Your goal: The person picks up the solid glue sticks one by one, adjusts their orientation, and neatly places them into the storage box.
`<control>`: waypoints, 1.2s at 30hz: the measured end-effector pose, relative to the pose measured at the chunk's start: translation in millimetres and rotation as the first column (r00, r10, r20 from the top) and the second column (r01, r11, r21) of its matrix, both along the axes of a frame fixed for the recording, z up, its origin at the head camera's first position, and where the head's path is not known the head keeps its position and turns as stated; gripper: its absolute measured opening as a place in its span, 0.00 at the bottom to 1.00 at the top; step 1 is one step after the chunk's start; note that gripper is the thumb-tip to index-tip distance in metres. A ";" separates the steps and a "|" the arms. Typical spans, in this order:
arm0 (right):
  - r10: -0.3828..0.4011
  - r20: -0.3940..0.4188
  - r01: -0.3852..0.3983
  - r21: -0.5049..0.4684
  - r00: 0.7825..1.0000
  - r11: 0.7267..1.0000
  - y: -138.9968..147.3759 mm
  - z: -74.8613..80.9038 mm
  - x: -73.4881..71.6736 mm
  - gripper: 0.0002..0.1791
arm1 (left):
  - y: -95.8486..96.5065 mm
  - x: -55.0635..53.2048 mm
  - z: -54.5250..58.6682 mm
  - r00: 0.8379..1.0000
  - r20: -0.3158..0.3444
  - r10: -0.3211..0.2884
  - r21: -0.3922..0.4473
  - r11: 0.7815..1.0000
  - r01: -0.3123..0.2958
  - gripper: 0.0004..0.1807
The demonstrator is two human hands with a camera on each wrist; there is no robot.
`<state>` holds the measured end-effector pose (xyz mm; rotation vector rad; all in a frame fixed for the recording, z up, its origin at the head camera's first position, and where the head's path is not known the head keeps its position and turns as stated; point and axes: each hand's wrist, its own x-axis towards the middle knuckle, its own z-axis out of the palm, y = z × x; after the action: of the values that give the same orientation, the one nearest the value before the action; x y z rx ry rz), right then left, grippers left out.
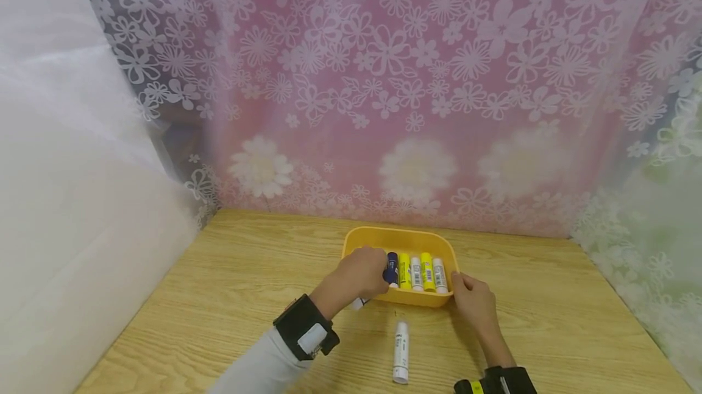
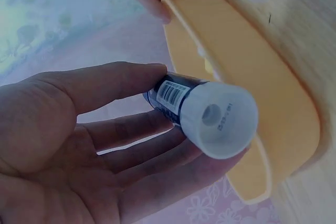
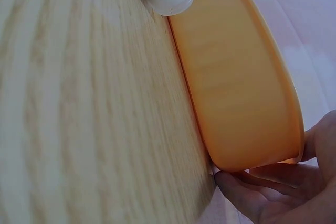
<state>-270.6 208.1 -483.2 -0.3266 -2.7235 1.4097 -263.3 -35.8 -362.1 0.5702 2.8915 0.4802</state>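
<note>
My left hand [image 1: 359, 272] is over the left end of a yellow plastic bin [image 1: 408, 298]. Between its thumb and fingers it holds a dark blue glue stick [image 2: 170, 95], the white end [image 2: 223, 121] facing the left wrist camera. Inside the bin, several glue sticks stand side by side: a dark blue one [image 1: 392, 267], yellow ones [image 1: 404, 271] and white ones [image 1: 439, 275]. The bin's left part is hidden behind my left hand. My right hand [image 1: 476, 304] grips the bin's right end, thumb at the rim and fingers against the outer wall.
A white glue stick [image 1: 401, 351] lies on the wooden table [image 1: 236, 296] in front of the bin, between my arms. Flowered curtain [image 1: 340, 95] hangs behind the table's far edge, with pale sheeting [image 1: 82, 187] along the left side.
</note>
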 end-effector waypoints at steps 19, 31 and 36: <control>0.010 0.000 -0.010 -0.009 1.000 1.000 -0.8 4.5 2.6 0.34 | -2.2 -25.9 30.2 0.999 -0.018 0.051 0.105 0.993 -0.049 0.10; 0.006 -0.008 -0.006 0.005 1.000 1.000 -0.8 3.0 1.9 0.33 | 0.3 -45.5 22.3 0.991 -0.053 0.123 0.184 0.977 -0.112 0.11; 0.008 -0.018 -0.008 0.011 1.000 1.000 0.2 2.7 2.2 0.32 | 0.9 -56.4 12.2 0.984 -0.052 0.170 0.229 0.961 -0.154 0.10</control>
<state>-268.4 208.3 -480.5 -0.3009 -2.7203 1.3929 -319.7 -34.9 -349.9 0.3875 2.9869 0.8346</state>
